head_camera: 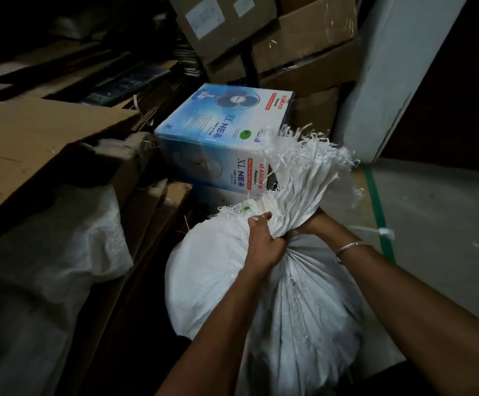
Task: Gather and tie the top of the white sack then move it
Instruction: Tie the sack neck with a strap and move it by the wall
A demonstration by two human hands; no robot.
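So the white sack point(275, 295) sits stuffed and upright on the floor point(438, 224), lower middle, with its top bunched into a frayed fan. Both hands are clamped on that neck: the left hand point(264, 244) has its fingers curled round the near side, and the right hand point(312, 222) grabs the far side, fingers mostly hidden by fabric. Just behind sits a blue fan box point(218, 132), with cardboard boxes point(304, 38) stacked further back and a green strap point(378, 204) to the right.

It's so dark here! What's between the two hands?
The head view shows the gathered neck of the white sack between the left hand and the right hand, both gripping it.
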